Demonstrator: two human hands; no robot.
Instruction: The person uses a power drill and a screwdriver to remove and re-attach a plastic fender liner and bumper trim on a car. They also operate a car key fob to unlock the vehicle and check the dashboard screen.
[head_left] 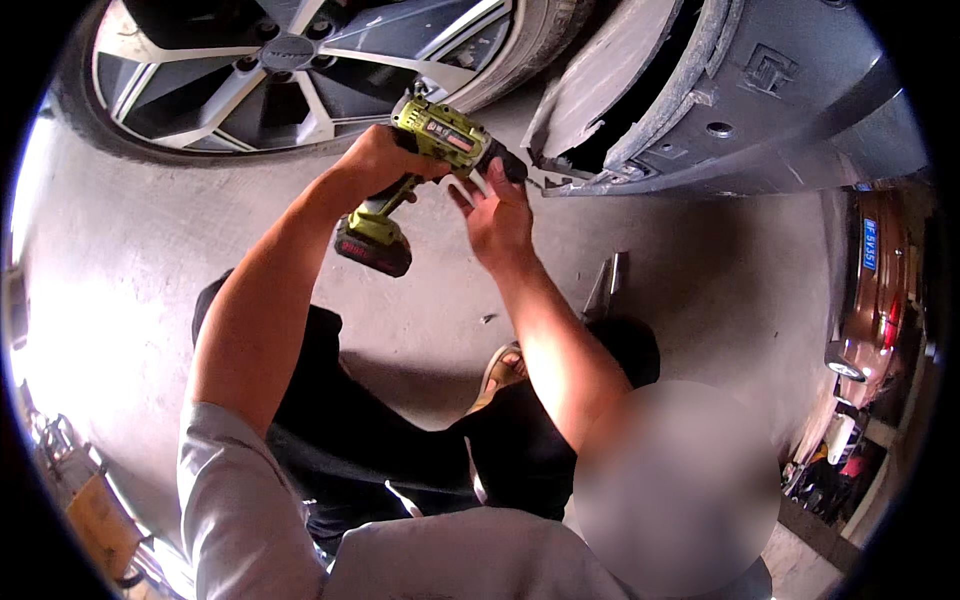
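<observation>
My left hand (pixel 385 160) is closed round the grip of a yellow-green and black cordless drill (pixel 447 135). Its black battery (pixel 373 248) hangs below the hand. The drill's black nose points right, and a thin bit reaches toward the lower edge of a dark car bumper (pixel 730 150). My right hand (pixel 500 220) is just under the nose, one digit lying against it and the other fingers spread. Whether it bears any of the drill's weight I cannot tell. The bit's tip is too small to make out against the bumper's corner.
A car wheel (pixel 290 60) with silver and black spokes stands at the upper left. A torn-edged grey liner (pixel 600 90) hangs beside the bumper. Metal tools (pixel 615 285) and a small piece (pixel 488 318) lie on the concrete floor (pixel 170 240). A brown car (pixel 885 290) is at the right.
</observation>
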